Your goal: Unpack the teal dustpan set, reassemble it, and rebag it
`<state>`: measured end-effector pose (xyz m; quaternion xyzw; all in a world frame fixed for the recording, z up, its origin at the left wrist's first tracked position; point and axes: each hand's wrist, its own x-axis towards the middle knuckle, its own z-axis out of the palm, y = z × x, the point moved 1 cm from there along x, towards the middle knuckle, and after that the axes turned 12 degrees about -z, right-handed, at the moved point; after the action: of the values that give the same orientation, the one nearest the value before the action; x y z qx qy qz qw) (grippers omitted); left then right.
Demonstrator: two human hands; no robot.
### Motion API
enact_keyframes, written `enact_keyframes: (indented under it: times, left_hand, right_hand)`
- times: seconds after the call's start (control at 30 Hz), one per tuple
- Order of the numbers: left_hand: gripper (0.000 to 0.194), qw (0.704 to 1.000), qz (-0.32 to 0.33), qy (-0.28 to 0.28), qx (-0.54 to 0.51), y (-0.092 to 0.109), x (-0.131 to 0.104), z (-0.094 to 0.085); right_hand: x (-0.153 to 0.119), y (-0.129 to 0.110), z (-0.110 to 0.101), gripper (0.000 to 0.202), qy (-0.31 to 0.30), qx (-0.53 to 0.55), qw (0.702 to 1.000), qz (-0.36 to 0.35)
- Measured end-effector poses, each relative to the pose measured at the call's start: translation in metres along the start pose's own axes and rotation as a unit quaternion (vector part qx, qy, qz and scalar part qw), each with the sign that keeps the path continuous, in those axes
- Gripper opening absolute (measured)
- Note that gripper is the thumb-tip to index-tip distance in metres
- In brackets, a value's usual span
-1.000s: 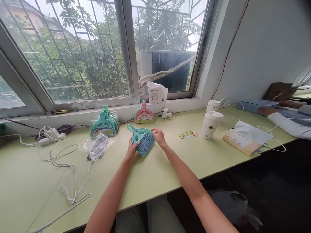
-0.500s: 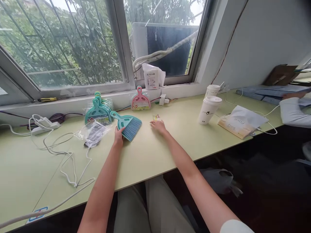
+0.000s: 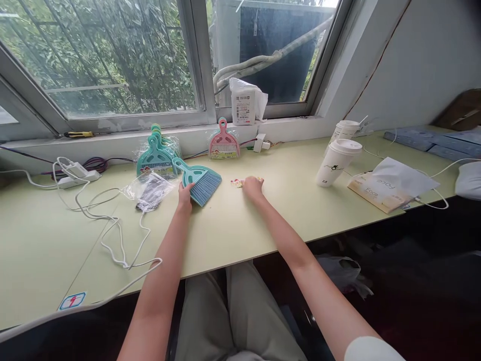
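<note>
My left hand [image 3: 185,194] grips the lower left edge of a teal dustpan-and-brush set [image 3: 203,184], its thumb on top. The blue-grey bristles face up to the right and the looped handle points up left. To its right, my right hand [image 3: 253,188] is closed on a small printed card label [image 3: 236,183] at the table surface. The label's ends stick out on either side of the fist; its middle is hidden.
Bagged teal dustpan sets [image 3: 156,153] and a pink set [image 3: 223,143] lean against the sill. A plastic-wrapped dark item [image 3: 152,191], white cables [image 3: 120,240] and a power strip [image 3: 78,178] lie left. Paper cups [image 3: 336,163] and a tissue pack [image 3: 391,185] stand right.
My right hand has gone from fingers laid on the label to a closed grip, and more of the label shows at its left. My left hand keeps its hold. The camera view has shifted.
</note>
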<state>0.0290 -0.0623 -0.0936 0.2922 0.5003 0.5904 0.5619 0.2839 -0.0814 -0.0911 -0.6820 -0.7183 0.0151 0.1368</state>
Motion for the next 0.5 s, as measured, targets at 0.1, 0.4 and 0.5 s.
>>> enact_keyframes:
  times: [0.1, 0.4, 0.5]
  left_hand:
    - [0.040, 1.000, -0.008, 0.000, 0.004, 0.002, -0.005, 0.001]
    - [0.038, 0.997, -0.066, -0.024, -0.033, 0.003, -0.012, 0.000]
    - [0.035, 0.994, -0.079, -0.039, -0.057, -0.002, -0.010, 0.002]
  right_hand:
    - [0.000, -0.015, 0.008, 0.042, -0.018, 0.024, 0.999, 0.023]
    - [0.001, -0.016, 0.000, 0.035, 0.082, 0.250, 0.964, -0.020]
    - [-0.001, -0.022, -0.016, 0.041, 0.178, 0.366, 0.913, -0.031]
